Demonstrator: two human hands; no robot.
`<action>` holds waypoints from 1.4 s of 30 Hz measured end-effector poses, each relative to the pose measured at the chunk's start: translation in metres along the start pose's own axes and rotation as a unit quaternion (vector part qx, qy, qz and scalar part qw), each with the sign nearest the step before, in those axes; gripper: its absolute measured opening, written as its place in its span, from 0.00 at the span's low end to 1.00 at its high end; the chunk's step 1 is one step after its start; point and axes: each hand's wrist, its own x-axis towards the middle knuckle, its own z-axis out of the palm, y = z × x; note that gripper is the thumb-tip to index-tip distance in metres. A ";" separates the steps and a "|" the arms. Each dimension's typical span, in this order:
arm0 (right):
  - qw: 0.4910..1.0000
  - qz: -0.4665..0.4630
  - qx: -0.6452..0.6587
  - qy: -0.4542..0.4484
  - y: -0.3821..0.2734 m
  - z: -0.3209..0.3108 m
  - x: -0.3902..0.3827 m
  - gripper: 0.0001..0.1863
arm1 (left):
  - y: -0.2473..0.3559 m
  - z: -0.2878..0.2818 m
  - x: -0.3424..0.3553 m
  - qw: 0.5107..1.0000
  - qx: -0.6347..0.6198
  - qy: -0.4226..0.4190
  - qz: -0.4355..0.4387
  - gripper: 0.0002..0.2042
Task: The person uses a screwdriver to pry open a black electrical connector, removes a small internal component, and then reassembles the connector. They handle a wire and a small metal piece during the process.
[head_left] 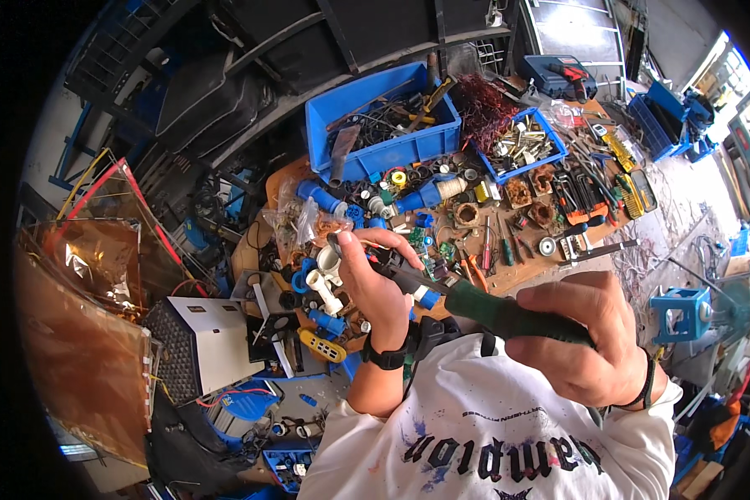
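My left hand (373, 296) grips a small dark part (387, 260) between thumb and fingers; its exact shape is hard to make out. My right hand (583, 342) is wrapped round the green handle of a tool (479, 304), whose dark narrow end points at the part in my left hand, overlapping it in this view. Behind and below them on the cluttered wooden bench (550, 260) lie white plastic fittings (323, 293), blue plastic connectors (327, 322) and small green boards.
At the back stand a large blue crate (325, 121) of metal pieces and a blue tray (498, 167) of brass-coloured parts. Hand tools (583, 192) lie to the right. A white panelled box (212, 337) and copper-coloured sheets (83, 333) are at the left, a light-blue stand (675, 315) at the right.
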 end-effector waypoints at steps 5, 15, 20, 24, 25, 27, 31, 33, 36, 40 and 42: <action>0.983 0.173 0.062 0.006 -0.005 -0.003 -0.003 0.31 | -0.001 0.002 0.000 1.000 0.020 0.000 -0.001 0.25; 0.999 0.038 -0.009 0.004 0.006 0.000 -0.002 0.20 | -0.002 0.003 0.001 1.000 0.022 -0.001 0.005 0.25; 0.982 0.149 0.098 0.060 -0.001 0.005 -0.007 0.27 | -0.004 0.007 0.001 1.000 0.018 -0.010 0.000 0.25; 0.971 0.236 0.023 -0.029 0.003 -0.010 -0.006 0.38 | -0.004 0.008 0.001 0.999 0.040 -0.005 0.018 0.25; 0.975 0.221 -0.009 -0.038 0.003 -0.010 -0.006 0.36 | -0.004 0.009 -0.001 0.998 0.052 -0.009 0.023 0.25; 0.985 0.169 0.027 -0.023 0.005 -0.011 -0.005 0.31 | -0.006 0.011 -0.001 0.998 0.055 -0.012 0.027 0.26; 0.995 0.082 0.057 0.006 0.005 -0.007 0.000 0.24 | -0.006 0.014 -0.001 1.000 0.018 -0.007 0.015 0.25; 0.998 0.050 0.046 0.000 0.007 -0.006 -0.002 0.24 | -0.005 0.014 -0.002 1.000 0.012 -0.009 0.009 0.25; 0.999 -0.032 0.042 0.002 0.015 -0.007 0.001 0.23 | -0.006 0.013 -0.002 1.000 0.023 -0.017 0.006 0.25; 0.997 0.009 0.071 0.005 0.015 -0.008 0.003 0.24 | -0.009 0.014 -0.002 1.000 0.028 -0.012 0.002 0.26; 0.991 0.109 0.076 0.010 0.008 -0.011 0.002 0.28 | -0.009 0.012 -0.003 0.999 0.035 -0.013 0.010 0.26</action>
